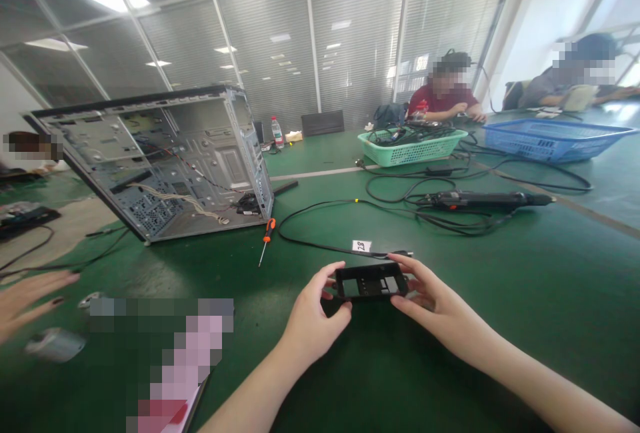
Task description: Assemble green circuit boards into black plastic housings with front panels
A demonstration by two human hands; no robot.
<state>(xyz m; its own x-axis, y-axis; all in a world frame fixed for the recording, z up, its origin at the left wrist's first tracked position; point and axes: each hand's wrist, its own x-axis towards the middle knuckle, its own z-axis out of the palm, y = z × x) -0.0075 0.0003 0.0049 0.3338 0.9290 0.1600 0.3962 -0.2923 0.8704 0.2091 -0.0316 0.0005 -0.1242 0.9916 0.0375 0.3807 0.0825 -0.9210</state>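
Note:
A small flat black plastic frame [371, 282] with cut-out slots is held just above the green table [525, 286] between both my hands. My left hand [313, 316] pinches its left end with thumb and fingers. At the frame's right end, my right hand [431, 298] is closed on the edge. A small white tag [361, 246] marked with a number lies just beyond the frame.
An open grey computer case [165, 163] lies tilted at the left, an orange-handled screwdriver [266, 236] in front of it. Black cables and an electric screwdriver [487, 201] lie behind. Green [411, 146] and blue [555, 140] baskets sit further back near two seated people. Another person's hand [27, 300] reaches in at left.

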